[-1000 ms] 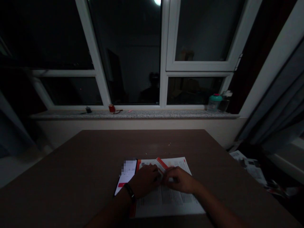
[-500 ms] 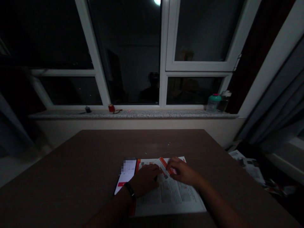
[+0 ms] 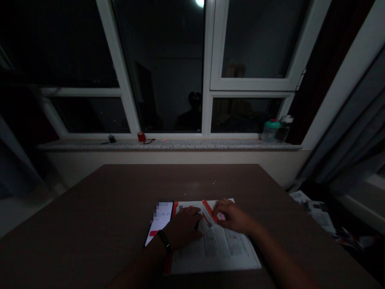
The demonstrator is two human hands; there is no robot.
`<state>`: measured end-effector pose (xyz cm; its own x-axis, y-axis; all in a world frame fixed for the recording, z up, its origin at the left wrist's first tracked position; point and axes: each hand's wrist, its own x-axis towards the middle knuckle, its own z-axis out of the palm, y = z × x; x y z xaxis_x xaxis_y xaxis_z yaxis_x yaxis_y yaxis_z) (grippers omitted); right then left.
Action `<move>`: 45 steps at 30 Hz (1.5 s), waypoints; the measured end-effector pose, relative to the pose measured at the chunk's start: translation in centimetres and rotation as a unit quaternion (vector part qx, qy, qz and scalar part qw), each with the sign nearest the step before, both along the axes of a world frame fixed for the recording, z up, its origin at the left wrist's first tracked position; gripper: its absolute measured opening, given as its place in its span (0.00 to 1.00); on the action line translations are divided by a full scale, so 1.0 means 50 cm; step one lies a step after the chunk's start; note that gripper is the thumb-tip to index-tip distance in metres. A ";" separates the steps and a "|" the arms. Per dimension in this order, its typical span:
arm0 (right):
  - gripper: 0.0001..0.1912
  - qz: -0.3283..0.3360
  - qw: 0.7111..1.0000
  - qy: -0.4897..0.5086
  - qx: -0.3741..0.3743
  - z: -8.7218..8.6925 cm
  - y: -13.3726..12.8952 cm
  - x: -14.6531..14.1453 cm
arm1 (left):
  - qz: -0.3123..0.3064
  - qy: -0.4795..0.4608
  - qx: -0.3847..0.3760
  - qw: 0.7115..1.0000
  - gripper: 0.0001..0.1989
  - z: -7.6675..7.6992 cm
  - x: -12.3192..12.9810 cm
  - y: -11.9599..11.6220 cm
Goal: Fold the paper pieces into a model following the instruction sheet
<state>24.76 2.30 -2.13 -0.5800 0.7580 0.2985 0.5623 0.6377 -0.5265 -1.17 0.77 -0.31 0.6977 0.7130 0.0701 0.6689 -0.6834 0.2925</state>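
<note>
A printed booklet (image 3: 216, 245) with orange and white pages lies on the table in front of me. My left hand (image 3: 184, 225), with a dark band on its wrist, rests on the left part of the page. Its fingers stretch forward and the thumb is apart, with a small dark patch between them that I cannot make out. On the upper right of the page, beside a slanted orange strip (image 3: 209, 209), my right hand (image 3: 231, 216) is closed with fingers curled. A small pink thing (image 3: 221, 216), perhaps an eraser, shows between its thumb and fingers.
A lit phone (image 3: 161, 220) lies along the booklet's left edge. White specks (image 3: 214, 182) dot the brown table (image 3: 135, 188). On the windowsill (image 3: 186, 144) stand a red jar (image 3: 141, 137), a small dark bottle (image 3: 112, 138) and a green-lidded bottle (image 3: 271, 130). Papers (image 3: 319, 214) lie at right.
My right hand has shifted very slightly right, with the pink thing still in it. The left hand stays nearly where it was on the page.
</note>
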 end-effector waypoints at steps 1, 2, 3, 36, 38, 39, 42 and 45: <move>0.09 0.006 1.000 0.001 0.003 0.000 0.000 -0.001 | -0.004 0.001 0.002 1.000 0.21 0.002 0.001 -0.001; 0.07 0.013 1.000 0.002 0.007 0.001 0.000 -0.001 | -0.007 0.001 0.004 1.000 0.20 0.003 0.002 -0.001; 0.05 0.020 1.000 0.003 0.012 0.001 0.001 -0.002 | -0.010 0.001 0.006 1.000 0.19 0.004 0.004 -0.001; 0.05 -0.088 0.996 0.012 0.030 -0.034 0.011 -0.036 | -0.081 -0.029 -0.024 0.996 0.26 0.012 0.015 -0.014; 0.05 -0.088 0.995 0.014 0.038 -0.036 0.013 -0.039 | -0.089 -0.021 -0.021 0.996 0.27 0.017 0.016 -0.016; 0.05 -0.088 0.995 0.015 0.043 -0.035 0.012 -0.041 | -0.098 -0.014 -0.016 0.995 0.27 0.019 0.016 -0.017; 0.06 -0.094 0.994 0.015 0.049 -0.030 0.010 -0.049 | -0.118 0.007 0.008 0.993 0.27 0.020 0.017 -0.018; 0.06 -0.098 0.994 0.013 0.046 -0.028 0.008 -0.054 | -0.119 0.010 0.021 0.993 0.27 0.015 0.014 -0.015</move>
